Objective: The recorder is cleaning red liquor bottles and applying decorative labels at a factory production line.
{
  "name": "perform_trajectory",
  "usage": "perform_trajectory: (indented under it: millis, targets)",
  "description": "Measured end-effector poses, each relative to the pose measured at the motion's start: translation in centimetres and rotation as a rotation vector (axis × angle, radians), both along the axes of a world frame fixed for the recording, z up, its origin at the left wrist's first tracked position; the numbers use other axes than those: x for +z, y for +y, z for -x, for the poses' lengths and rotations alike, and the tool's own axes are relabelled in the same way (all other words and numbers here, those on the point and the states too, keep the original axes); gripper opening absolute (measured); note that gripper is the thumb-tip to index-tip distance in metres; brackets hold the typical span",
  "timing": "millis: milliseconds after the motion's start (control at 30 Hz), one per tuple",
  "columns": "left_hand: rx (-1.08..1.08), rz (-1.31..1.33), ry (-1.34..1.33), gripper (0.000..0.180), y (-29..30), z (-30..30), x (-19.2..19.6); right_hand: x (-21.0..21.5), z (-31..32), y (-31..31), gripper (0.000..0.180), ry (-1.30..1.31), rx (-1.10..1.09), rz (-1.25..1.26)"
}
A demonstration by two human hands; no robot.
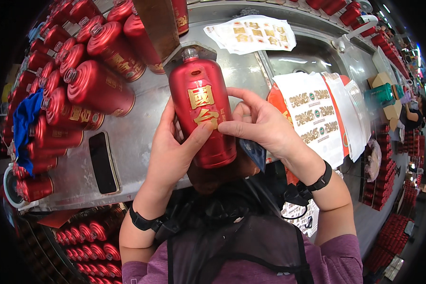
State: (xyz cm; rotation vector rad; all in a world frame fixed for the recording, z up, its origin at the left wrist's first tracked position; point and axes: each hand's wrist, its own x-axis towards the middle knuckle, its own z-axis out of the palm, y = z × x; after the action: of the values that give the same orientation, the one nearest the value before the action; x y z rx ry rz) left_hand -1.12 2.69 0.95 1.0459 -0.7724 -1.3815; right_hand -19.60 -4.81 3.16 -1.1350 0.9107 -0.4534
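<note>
A glossy red bottle (205, 151) with gold raised characters and a clear glass neck lies tilted before me, its neck pointing away. My left hand (175, 144) grips its left side, the thumb pressed on the front beneath the lower gold character. On the other side my right hand (255, 120) rests against the bottle, thumb and forefinger near the small gold characters at its right edge. Whether a decal is pinched between those fingers is hidden. The bottle's neck end lies by a metal holder (212, 46), and its base is toward me.
Several similar red bottles (102, 87) crowd the left of the metal table (142, 113). A black phone (103, 163) lies near its front edge, by a blue cloth (26, 128). Decal sheets (312, 109) lie at right, another sheet (251, 34) behind. A sink (303, 59) and faucet (359, 28) stand beyond.
</note>
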Motion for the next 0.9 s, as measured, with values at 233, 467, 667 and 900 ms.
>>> perform_trajectory:
  millis: [233,467,667,900]
  targets:
    - [-0.006,0.008,0.032,0.073,-0.1,0.1,0.1,-0.5,-0.5,-0.4,0.055,-0.009,-0.076,-0.048]
    - [-0.015,-0.015,0.029,0.073,-0.2,0.2,0.6,-1.3,-0.3,-0.6,0.065,-0.070,-0.041,-0.062]
    - [0.011,0.027,0.021,0.070,0.1,-0.2,-0.6,-1.4,-0.2,-0.5,0.063,-0.125,-0.049,-0.102]
    - [0.042,0.006,0.207,0.062,0.0,-0.4,-0.4,-1.3,-0.7,-0.7,0.068,-0.100,-0.088,-0.080]
